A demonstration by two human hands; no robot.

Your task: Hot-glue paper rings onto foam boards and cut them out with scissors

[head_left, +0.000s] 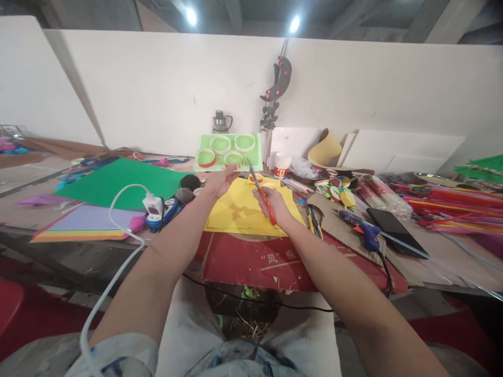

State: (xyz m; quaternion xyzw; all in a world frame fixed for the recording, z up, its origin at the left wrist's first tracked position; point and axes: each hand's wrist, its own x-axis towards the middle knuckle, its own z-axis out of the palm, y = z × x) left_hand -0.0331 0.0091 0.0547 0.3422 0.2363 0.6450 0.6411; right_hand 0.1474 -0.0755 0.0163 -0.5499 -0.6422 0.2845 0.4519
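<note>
A light green sheet carries several paper rings standing on it. My left hand grips this sheet at its lower edge, the thumb close to the front ring. In my right hand is a pair of scissors with red handles, its blades pointing up beside the green sheet's right edge. From here I cannot tell whether the blades touch the sheet. Both hands are over yellow sheets on the table. Just past the scissors lies a small yellow and red ring piece.
A glue gun and a black phone lie at right, near bundled colourful pipe cleaners. A paper cup stands behind. At left are a dark green sheet and a white charger, its cable crossing my left arm.
</note>
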